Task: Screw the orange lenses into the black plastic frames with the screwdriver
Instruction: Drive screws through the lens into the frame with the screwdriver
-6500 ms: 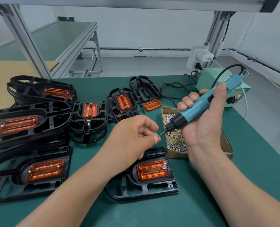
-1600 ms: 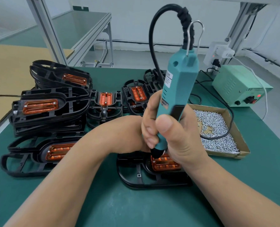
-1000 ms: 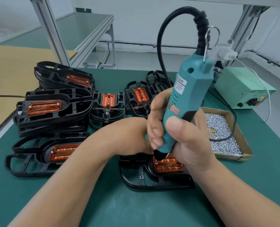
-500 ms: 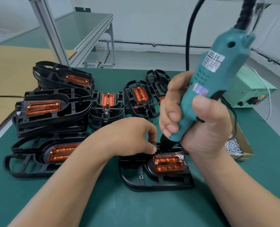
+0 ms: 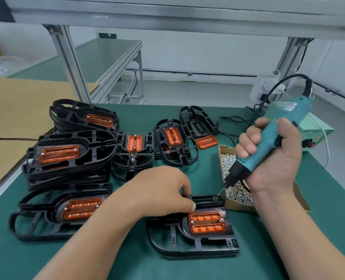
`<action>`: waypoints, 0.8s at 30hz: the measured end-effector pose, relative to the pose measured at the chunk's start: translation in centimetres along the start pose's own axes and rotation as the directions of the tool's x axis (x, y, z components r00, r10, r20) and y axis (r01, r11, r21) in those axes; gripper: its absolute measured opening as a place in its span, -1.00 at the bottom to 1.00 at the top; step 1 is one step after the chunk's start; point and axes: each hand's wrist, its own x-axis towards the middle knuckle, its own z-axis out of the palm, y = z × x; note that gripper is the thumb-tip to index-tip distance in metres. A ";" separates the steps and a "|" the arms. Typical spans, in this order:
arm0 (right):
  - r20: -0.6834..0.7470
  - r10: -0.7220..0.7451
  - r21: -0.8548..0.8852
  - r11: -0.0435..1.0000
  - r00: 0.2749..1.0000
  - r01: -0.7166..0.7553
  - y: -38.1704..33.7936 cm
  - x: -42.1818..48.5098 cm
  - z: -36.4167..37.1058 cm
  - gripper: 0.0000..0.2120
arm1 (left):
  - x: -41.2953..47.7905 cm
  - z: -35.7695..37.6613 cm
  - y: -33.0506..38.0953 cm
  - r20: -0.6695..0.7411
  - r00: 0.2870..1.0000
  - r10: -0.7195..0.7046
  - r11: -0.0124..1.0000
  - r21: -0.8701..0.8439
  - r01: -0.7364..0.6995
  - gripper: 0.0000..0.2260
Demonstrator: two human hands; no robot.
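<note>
Black plastic frame (image 5: 197, 252), item nearest the person: flat on the green mat (image 5: 127, 263), orange lens (image 5: 207, 222) seated in the raised pocket, one screw head showing at each short end. Judged fully fastened on that evidence.

Left hand (image 5: 163, 190): fingers curled over the frame's far edge, thumb hidden. Grip placed clear of the lens, presumably to steady the piece or draw it aside.

Right hand (image 5: 274, 158): closed round the teal electric screwdriver (image 5: 268, 142), well apart from the left hand. Tool tilted, bit pointing down and left, tip hanging just above the near corner of the screw box and close to the frame's far right corner; contact with either not discernible. Probably poised to collect another screw.

Cardboard box (image 5: 238, 207): open-topped, just right of the frame, within easy reach of the bit. Contents: loose heap of small silver screws (image 5: 228, 164), partly hidden by the right hand.

Finished stock: stacked frames (image 5: 94, 154) with lenses at left, single fitted frame (image 5: 52, 216) in front of the stack, further fitted ones behind.

Unfinished stock: bare frame (image 5: 197, 122) at the back, loose lens (image 5: 206, 141) lying beside it, likely awaiting assembly.

Green power unit (image 5: 319, 130): far right, behind the right hand.
</note>
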 end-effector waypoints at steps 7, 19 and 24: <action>-0.164 -0.019 0.038 0.999 0.986 0.025 -0.4 0.8 -1.0 -0.73 | 0.2 -0.2 -0.2 0.011 1.000 -0.010 0.998 -0.068 0.011 -0.76; -0.300 -0.050 0.130 0.987 0.953 0.093 -1.5 1.8 -2.6 -0.75 | 0.4 -1.4 -1.9 -0.165 0.984 -0.062 0.946 -0.324 0.005 -0.72; -0.350 -0.044 0.161 0.981 0.936 0.106 -1.6 2.0 -3.1 -0.75 | 1.1 -1.1 -2.3 -0.367 0.914 -0.170 0.904 -0.428 -0.004 -0.73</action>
